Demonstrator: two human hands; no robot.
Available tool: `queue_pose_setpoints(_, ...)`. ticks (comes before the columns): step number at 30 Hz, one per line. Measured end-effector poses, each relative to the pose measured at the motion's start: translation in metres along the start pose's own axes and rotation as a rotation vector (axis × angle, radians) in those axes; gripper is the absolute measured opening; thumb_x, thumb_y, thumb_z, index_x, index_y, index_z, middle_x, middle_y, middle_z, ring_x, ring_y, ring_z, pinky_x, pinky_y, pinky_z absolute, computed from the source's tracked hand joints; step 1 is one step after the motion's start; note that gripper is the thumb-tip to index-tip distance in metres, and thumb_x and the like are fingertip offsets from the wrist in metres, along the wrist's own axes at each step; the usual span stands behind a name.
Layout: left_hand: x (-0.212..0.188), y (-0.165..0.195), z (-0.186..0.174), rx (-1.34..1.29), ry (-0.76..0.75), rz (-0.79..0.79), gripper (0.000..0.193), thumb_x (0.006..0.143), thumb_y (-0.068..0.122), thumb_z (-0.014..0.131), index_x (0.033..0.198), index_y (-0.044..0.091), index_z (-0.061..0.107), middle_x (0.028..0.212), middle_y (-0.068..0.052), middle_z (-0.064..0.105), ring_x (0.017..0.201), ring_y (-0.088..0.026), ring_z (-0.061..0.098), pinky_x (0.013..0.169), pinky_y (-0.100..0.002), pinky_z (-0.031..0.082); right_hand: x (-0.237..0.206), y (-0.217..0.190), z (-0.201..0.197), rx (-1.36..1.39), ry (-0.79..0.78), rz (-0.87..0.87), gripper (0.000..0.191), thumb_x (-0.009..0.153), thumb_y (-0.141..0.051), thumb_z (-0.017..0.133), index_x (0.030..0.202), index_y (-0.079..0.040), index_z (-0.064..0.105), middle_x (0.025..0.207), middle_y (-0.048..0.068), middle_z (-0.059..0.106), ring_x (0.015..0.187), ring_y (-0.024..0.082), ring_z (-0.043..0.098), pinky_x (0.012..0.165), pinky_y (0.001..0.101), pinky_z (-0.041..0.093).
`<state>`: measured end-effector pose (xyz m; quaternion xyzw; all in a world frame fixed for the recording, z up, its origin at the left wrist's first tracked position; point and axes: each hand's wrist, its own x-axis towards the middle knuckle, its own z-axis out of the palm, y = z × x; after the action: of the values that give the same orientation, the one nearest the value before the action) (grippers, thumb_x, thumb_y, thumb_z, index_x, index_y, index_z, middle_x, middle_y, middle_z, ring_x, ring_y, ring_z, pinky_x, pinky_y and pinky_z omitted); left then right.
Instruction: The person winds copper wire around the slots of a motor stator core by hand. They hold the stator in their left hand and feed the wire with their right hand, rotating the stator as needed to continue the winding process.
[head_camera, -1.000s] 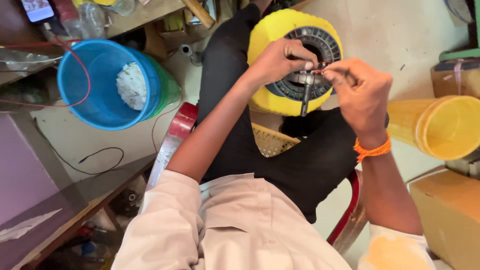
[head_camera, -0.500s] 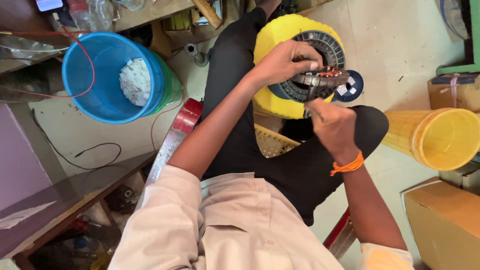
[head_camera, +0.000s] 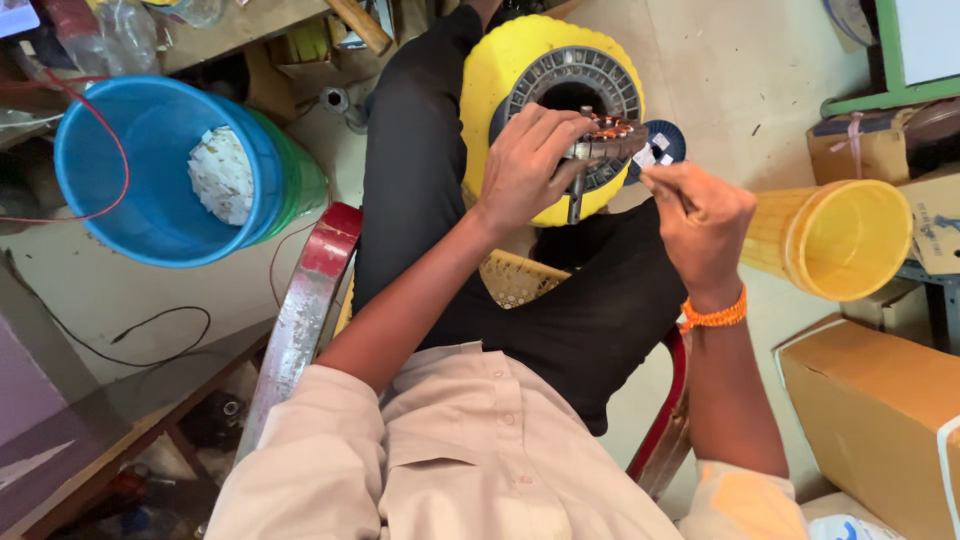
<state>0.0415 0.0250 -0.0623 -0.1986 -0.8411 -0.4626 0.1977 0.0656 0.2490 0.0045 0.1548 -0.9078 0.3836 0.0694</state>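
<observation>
My left hand (head_camera: 525, 165) grips a round motor stator (head_camera: 606, 140) with copper windings and a metal shaft hanging below it. It is held over a yellow fan housing (head_camera: 500, 75) with a grey ribbed ring, which rests by my crossed legs in black trousers. My right hand (head_camera: 700, 215), with an orange thread band at the wrist, pinches a small white slip (head_camera: 650, 157) right beside the stator's edge. A small blue spool (head_camera: 668, 140) lies just behind the slip.
A blue bucket (head_camera: 130, 215) with white scraps, nested in a green one, stands at the left. A yellow bin (head_camera: 840, 240) lies on its side at the right, above a cardboard box (head_camera: 880, 410). I sit on a red-framed chair (head_camera: 310, 290). Wires trail over the floor.
My right hand dropped away from the stator toward my lap, then rose again to its right edge holding the white slip. My left hand kept its grip on the stator.
</observation>
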Motion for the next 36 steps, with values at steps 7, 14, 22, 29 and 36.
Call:
queue_pose_setpoints(7, -0.006, -0.001, 0.004, 0.043, 0.0, 0.017, 0.043, 0.083, 0.014, 0.085, 0.12, 0.008, 0.064, 0.118, -0.004, 0.064, 0.104, -0.028, 0.059, 0.09, -0.04, 0.048, 0.041, -0.012, 0.008, 0.05, -0.032, -0.043, 0.007, 0.102, 0.005, 0.077, 0.107, 0.001, 0.075, 0.089, 0.011, 0.073, 0.072, 0.013, 0.064, 0.067, 0.0273, 0.049)
queue_pose_setpoints(14, 0.0, -0.001, 0.002, -0.037, -0.019, -0.01, 0.04, 0.086, 0.021, 0.084, 0.119, 0.009, 0.064, 0.118, -0.004, 0.065, 0.105, -0.028, 0.058, 0.093, -0.04, 0.047, 0.079, 0.008, 0.018, 0.008, -0.03, -0.095, 0.005, 0.1, 0.001, 0.079, 0.104, 0.0, 0.076, 0.086, 0.011, 0.073, 0.071, 0.014, 0.066, 0.066, 0.0284, 0.05)
queue_pose_setpoints(22, 0.045, -0.01, 0.007, -0.345, -0.235, -0.686, 0.053, 0.084, 0.035, 0.078, 0.129, 0.009, 0.065, 0.088, -0.008, 0.076, 0.085, -0.022, 0.075, 0.079, -0.035, 0.056, 0.097, 0.016, 0.037, 0.041, -0.13, -0.071, 0.007, 0.095, -0.001, 0.076, 0.103, -0.001, 0.077, 0.08, 0.009, 0.068, 0.066, 0.012, 0.062, 0.061, 0.028, 0.048)
queue_pose_setpoints(29, 0.046, -0.041, 0.023, -0.606, -0.3, -0.595, 0.018, 0.087, 0.016, 0.078, 0.102, 0.009, 0.08, 0.09, -0.002, 0.077, 0.086, -0.013, 0.074, 0.081, -0.03, 0.057, 0.088, -0.007, 0.028, 0.101, -0.13, 0.114, 0.003, 0.098, -0.003, 0.078, 0.099, -0.001, 0.076, 0.063, 0.0, 0.044, 0.059, 0.006, 0.038, 0.055, 0.028, 0.033)
queue_pose_setpoints(36, 0.04, -0.067, 0.012, -0.741, -0.399, -0.31, 0.015, 0.091, 0.011, 0.079, 0.106, 0.009, 0.08, 0.092, 0.0, 0.074, 0.086, -0.012, 0.071, 0.08, -0.03, 0.056, 0.047, -0.039, 0.024, 0.108, -0.122, 0.123, 0.008, 0.093, -0.001, 0.082, 0.097, 0.0, 0.074, 0.064, 0.001, 0.038, 0.06, 0.006, 0.031, 0.054, 0.0281, 0.03)
